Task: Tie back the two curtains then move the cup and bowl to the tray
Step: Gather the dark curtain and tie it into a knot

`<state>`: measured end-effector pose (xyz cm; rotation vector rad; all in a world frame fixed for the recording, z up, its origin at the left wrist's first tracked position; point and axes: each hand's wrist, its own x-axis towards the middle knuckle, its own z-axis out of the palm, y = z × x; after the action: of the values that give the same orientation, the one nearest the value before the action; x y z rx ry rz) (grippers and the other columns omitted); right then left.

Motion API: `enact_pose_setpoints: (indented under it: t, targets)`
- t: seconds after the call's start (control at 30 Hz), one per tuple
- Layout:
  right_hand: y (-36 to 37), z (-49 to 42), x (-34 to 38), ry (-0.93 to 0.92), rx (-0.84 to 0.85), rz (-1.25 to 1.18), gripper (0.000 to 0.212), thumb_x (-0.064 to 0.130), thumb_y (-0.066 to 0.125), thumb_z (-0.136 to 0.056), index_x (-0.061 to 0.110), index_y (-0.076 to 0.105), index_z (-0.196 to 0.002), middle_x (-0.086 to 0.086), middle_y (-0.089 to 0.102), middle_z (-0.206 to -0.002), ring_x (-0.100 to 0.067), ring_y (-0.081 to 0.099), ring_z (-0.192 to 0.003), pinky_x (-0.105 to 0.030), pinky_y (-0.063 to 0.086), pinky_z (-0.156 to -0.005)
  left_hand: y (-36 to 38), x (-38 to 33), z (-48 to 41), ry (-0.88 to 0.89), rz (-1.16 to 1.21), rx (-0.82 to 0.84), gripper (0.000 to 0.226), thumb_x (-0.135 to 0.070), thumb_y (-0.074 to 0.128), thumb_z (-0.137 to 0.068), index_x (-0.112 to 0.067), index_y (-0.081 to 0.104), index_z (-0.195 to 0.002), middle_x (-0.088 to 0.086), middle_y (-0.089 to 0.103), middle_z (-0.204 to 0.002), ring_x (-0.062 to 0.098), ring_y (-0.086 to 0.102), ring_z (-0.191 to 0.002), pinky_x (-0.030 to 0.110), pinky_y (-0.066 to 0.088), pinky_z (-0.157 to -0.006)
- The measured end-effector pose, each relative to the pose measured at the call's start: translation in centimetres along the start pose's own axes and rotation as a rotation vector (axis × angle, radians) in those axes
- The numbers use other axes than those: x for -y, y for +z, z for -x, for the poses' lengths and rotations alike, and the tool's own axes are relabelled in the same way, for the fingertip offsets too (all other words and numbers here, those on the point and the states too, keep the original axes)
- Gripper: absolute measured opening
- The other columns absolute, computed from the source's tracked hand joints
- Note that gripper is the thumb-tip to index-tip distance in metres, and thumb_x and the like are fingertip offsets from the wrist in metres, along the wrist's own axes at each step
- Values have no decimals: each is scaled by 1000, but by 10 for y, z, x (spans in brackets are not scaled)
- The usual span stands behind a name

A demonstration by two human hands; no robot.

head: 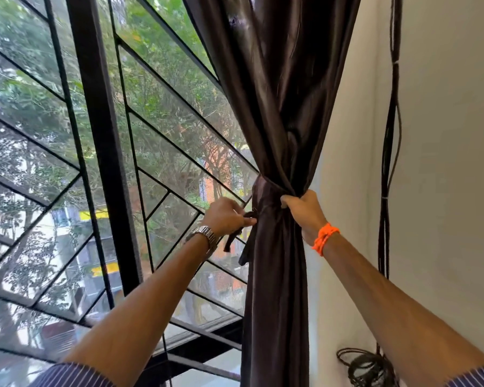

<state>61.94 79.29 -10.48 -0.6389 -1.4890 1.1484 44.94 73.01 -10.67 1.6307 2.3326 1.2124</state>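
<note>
At the right edge of the window [101,152], close against the wall [444,135], the dark brown curtain [280,88] hangs gathered into a narrow waist. The right hand [305,212] has its grip closed around the bunched cloth at that waist, on its right side. The left hand [225,216] pinches the loose end of the tie-back [260,191], a band of the same cloth wrapped around the gather; two short tails dangle below. The fabric looks thin, soft and satiny, so it is likely light but slippery, and the folds may slide out unless the bunch is held firmly just beside the band while the ends are pulled snug. Cup, bowl and tray are out of view.
</note>
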Motion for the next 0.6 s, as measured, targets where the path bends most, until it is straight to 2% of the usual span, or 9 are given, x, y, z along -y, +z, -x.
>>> enact_pose_setpoints:
  t: [0.1, 0.17, 0.2, 0.27, 0.33, 0.47, 0.53, 0.6]
  targets:
    - [1, 0, -1, 88, -12, -79, 21, -5, 51, -76, 11, 54, -62, -5, 57, -69, -22, 51, -72, -28, 43, -67, -3, -7, 5, -156, 303, 214, 22, -17, 78, -79, 2, 68, -83, 13, 72, -74, 23, 69, -59, 39, 61, -65]
    - [2, 0, -2, 208, 12, -116, 10, 2, 54, -70, 9, 53, -63, -9, 57, -73, -25, 53, -76, -32, 44, -74, -3, -10, 7, -206, 465, 353, 21, -12, 71, -84, 6, 67, -95, 18, 74, -87, 21, 66, -54, 37, 60, -62]
    - [2, 2, 0, 269, 50, -121, 5, 6, 56, -63, 7, 56, -67, -11, 59, -78, -27, 56, -78, -35, 47, -77, -2, -8, 6, -202, 492, 375, 22, -14, 69, -85, 5, 66, -96, 18, 74, -88, 17, 58, -47, 31, 57, -53]
    - [-2, 2, 1, 382, 138, -119, 27, 11, 54, -55, 4, 63, -80, -15, 63, -83, -31, 60, -76, -39, 51, -81, 1, -3, 4, -173, 476, 331, 29, -29, 71, -85, -1, 64, -90, 13, 67, -76, 10, 34, -38, 21, 35, -40]
    - [-4, 0, 5, 442, 236, -108, 32, 11, 49, -61, 2, 67, -86, -16, 67, -80, -33, 63, -72, -40, 53, -83, 2, -1, 5, -151, 454, 265, 42, -47, 70, -82, -6, 62, -81, 3, 51, -62, 10, 25, -39, 19, 24, -41]
    - [-2, -6, 1, 414, 238, -83, 40, 17, 51, -51, 6, 66, -87, -17, 66, -84, -34, 61, -80, -44, 50, -89, -5, -1, 9, -139, 507, 323, 39, -40, 66, -89, -1, 65, -91, -8, 57, -51, 8, 22, -40, 16, 19, -40]
    - [-2, -10, -5, 372, 223, -65, 43, 20, 52, -47, 13, 62, -88, -16, 63, -87, -34, 59, -83, -45, 49, -90, -11, 1, 10, -168, 460, 362, 42, -44, 68, -85, -2, 68, -89, -4, 58, -55, 10, 21, -43, 18, 18, -45]
    - [-2, -10, -9, 350, 212, -48, 40, 22, 52, -48, 15, 60, -87, -14, 63, -86, -33, 59, -84, -45, 49, -90, -15, -1, 11, -208, 436, 382, 36, -41, 65, -90, -5, 65, -83, 2, 70, -68, 8, 22, -40, 17, 20, -43]
